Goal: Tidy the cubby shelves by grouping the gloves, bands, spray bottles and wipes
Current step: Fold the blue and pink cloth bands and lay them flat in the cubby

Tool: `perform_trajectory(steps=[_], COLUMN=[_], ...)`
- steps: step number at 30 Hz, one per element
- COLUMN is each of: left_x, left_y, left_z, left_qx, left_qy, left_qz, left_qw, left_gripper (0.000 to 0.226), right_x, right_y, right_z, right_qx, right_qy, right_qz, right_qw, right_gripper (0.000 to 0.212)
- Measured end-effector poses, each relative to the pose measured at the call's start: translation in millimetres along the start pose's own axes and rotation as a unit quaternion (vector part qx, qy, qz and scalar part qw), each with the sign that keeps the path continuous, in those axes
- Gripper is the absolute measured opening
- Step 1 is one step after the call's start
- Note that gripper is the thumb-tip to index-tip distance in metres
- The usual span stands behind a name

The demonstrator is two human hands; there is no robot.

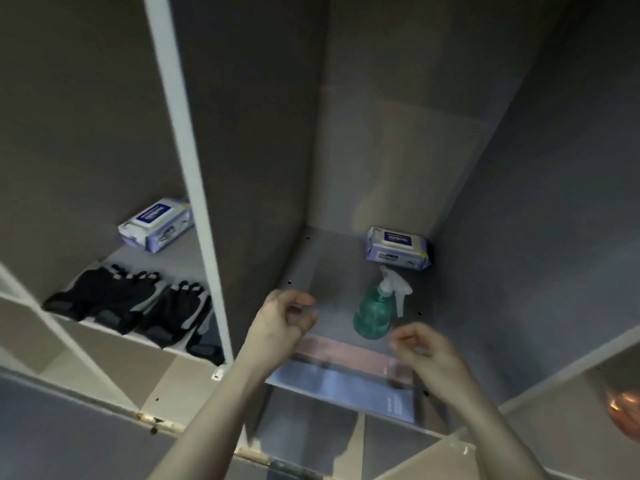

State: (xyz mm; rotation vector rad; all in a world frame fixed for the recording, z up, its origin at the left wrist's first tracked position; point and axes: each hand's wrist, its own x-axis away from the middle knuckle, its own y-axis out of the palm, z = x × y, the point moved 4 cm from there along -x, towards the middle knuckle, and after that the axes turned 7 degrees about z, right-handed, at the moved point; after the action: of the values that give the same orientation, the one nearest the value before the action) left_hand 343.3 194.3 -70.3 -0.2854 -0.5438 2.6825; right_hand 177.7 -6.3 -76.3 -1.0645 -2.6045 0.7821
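We look down into two tall cubbies divided by a white upright panel [194,188]. In the left cubby, a pack of wet wipes [156,224] lies toward the back, and black work gloves [138,308] lie flat in a row along the front of the shelf, some overlapping.

In the right cubby, a second wipes pack [398,249] sits in the far right corner. Just in front of it stands a green spray bottle [374,313] with a white trigger head, upright and apart from the pack.

At the front of this shelf [322,271] lies a flat pink strip, possibly a resistance band [349,353], partly on a pale blue printed sheet [346,386]; motion blur prevents a firmer reading.

Our left hand [282,323] hovers above the shelf's left part, fingers loosely curled with thumb near the fingertips, holding nothing we can make out. Our right hand [424,348] hovers near the bottle's base without touching it, fingers likewise relaxed and curled, and empty.

At the lower right edge, a copper-coloured rounded object [623,407] shows in a neighbouring compartment.
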Motion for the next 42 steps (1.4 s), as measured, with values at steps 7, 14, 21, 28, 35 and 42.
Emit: perform_trajectory(steps=[7, 14, 21, 28, 35, 42], left_x=[61, 98, 112, 107, 96, 79], left_y=[-89, -131, -180, -264, -381, -472], left_z=[6, -8, -27, -74, -113, -158], left_qx=[-0.013, -0.023, -0.034, -0.037, -0.072, -0.101], left_qy=[-0.026, -0.087, -0.084, -0.089, -0.065, -0.076], left_qz=[0.096, 0.216, 0.237, 0.212, 0.162, 0.153], left_qw=[0.995, 0.972, 0.967, 0.972, 0.982, 0.98], left_gripper=[0.017, 0.014, 0.01, 0.016, 0.011, 0.014], right_x=[31, 48, 77, 100, 149, 175], right_y=[2, 50, 102, 181, 281, 377], right_z=[-56, -95, -127, -170, -243, -298], right_qx=[-0.038, -0.015, 0.005, 0.035, 0.009, -0.011], right_qy=[-0.049, -0.105, -0.137, -0.113, -0.092, -0.082], right_qz=[-0.059, -0.174, -0.214, -0.21, -0.194, -0.213], right_qw=[0.996, 0.979, 0.967, 0.97, 0.977, 0.973], right_gripper=[0.01, 0.011, 0.003, 0.005, 0.003, 0.01])
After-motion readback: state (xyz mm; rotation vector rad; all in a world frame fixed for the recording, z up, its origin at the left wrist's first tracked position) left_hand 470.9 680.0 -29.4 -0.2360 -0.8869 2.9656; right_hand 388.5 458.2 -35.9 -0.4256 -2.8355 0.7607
